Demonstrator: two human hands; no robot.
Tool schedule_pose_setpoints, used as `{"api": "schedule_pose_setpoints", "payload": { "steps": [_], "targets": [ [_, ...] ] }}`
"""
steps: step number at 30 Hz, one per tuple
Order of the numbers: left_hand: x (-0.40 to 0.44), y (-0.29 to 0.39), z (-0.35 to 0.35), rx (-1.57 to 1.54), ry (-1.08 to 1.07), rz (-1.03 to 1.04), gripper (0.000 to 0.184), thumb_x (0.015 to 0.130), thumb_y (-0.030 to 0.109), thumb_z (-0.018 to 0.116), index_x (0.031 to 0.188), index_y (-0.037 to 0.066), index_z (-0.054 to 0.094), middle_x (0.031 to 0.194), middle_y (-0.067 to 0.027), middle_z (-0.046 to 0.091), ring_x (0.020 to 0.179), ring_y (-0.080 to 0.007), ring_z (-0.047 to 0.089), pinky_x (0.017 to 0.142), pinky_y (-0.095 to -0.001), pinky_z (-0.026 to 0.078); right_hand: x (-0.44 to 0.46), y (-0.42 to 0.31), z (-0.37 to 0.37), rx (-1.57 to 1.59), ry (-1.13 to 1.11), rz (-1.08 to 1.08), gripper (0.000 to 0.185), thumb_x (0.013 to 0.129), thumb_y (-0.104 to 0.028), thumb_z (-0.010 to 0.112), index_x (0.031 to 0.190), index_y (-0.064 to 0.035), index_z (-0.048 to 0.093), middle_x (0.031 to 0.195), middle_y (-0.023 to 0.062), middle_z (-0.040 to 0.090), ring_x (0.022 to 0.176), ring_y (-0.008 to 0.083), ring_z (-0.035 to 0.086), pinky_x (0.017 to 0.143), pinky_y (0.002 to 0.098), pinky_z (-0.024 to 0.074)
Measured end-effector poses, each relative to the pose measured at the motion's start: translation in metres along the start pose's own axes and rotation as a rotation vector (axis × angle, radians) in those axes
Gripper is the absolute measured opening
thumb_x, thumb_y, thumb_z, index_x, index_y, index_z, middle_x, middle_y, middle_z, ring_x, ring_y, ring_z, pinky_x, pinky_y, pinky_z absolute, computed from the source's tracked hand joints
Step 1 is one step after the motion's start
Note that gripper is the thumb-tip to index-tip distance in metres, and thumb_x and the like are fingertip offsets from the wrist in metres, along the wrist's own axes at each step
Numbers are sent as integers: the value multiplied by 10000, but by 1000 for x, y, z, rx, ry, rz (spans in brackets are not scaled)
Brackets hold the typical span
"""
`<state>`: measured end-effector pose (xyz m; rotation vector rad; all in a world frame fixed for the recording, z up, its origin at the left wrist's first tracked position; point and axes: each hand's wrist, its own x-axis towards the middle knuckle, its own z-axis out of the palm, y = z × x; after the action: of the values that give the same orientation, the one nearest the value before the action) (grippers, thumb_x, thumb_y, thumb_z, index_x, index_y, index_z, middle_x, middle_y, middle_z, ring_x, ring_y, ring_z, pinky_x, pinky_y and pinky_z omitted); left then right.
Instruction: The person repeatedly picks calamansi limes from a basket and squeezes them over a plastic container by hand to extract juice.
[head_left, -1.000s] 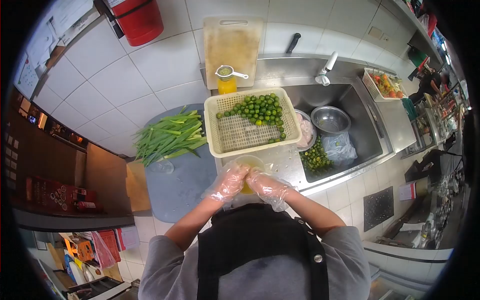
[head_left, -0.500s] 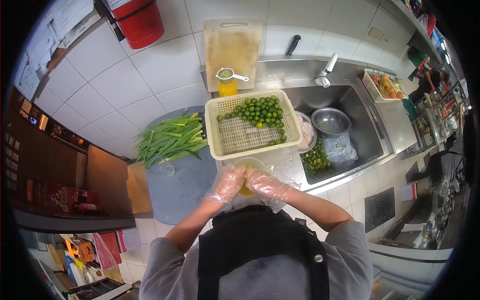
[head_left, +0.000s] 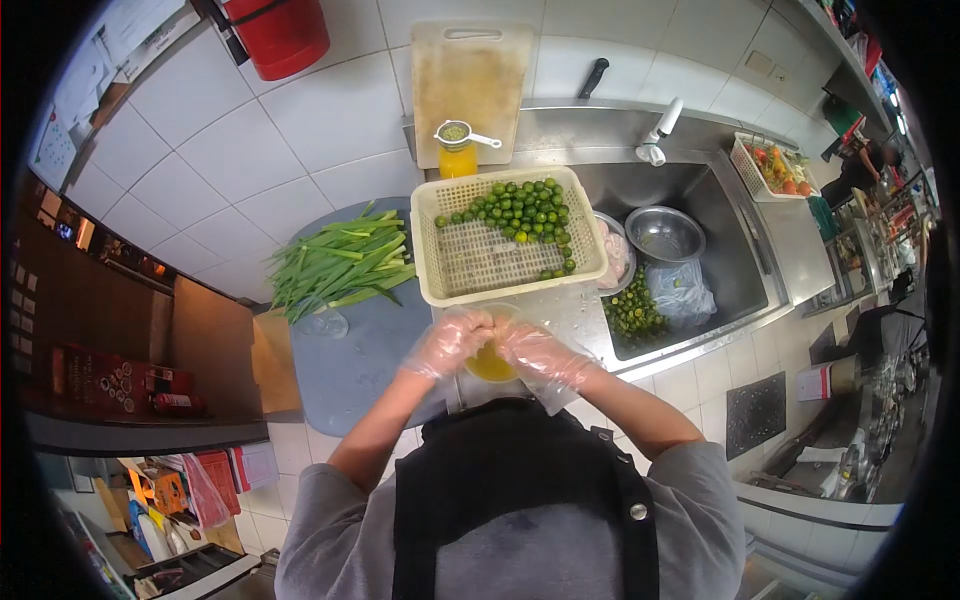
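Note:
My left hand (head_left: 452, 342) and my right hand (head_left: 538, 352), both in clear plastic gloves, meet with fingers closed together above a round container of yellow juice (head_left: 490, 367). Whatever the fingertips pinch is hidden. Just beyond them stands a cream plastic basket (head_left: 432, 270) with many small green citrus fruits (head_left: 525, 210), one of them yellowish. Behind the basket, a small white-handled strainer (head_left: 455, 132) rests on a jar of orange-yellow liquid (head_left: 457, 162).
Left, long green leaves (head_left: 340, 262) and a clear cup (head_left: 323, 323) lie on a grey-blue board (head_left: 365, 375). The sink (head_left: 735, 220) at right holds a steel bowl (head_left: 664, 235), a plastic bag (head_left: 682, 295) and squeezed citrus halves (head_left: 637, 312). A cutting board (head_left: 470, 85) leans on the wall.
Both hands have shifted slightly away from my body, so more of the yellow juice shows below them. They stay together over the container. The camera view has tilted a little.

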<state>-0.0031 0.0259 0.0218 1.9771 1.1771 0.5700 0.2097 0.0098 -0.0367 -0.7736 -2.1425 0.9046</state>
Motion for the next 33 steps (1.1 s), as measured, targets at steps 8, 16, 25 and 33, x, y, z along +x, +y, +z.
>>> {"api": "schedule_pose_setpoints", "payload": {
  "steps": [8, 16, 25, 33],
  "targets": [
    [31, -22, -45, -70, -61, 94, 328, 948, 362, 620, 1024, 52, 696, 996, -173, 680, 898, -351, 640, 830, -425, 505, 1, -26, -7, -373, -19, 204, 171, 989, -135, 460, 1068, 6, 517, 789, 208, 615, 720, 366, 661, 640, 424, 549],
    [156, -151, -26, 807, 205, 96, 271, 965, 276, 570, 889, 35, 667, 1030, -170, 685, 991, -304, 642, 831, -454, 506, -2, -24, 18, -759, -64, 102, 157, 916, -99, 528, 1023, 16, 533, 693, 190, 587, 573, 278, 635, 519, 406, 511],
    [218, -125, -18, 934, 29, -232, 274, 938, 128, 533, 1139, 80, 712, 1241, -161, 663, 1173, -319, 624, 926, -417, 529, 29, -84, -15, -563, 166, 177, 138, 951, -143, 475, 937, -20, 536, 718, 192, 590, 718, 383, 633, 631, 479, 493],
    [208, -127, -10, 784, 84, -303, 269, 933, 88, 507, 1095, 50, 718, 1157, -192, 686, 1091, -332, 664, 903, -433, 540, 17, -69, -10, 346, 15, 709, 264, 1023, -229, 423, 1149, -34, 548, 938, 193, 605, 922, 364, 614, 852, 423, 505]
  ]
}}
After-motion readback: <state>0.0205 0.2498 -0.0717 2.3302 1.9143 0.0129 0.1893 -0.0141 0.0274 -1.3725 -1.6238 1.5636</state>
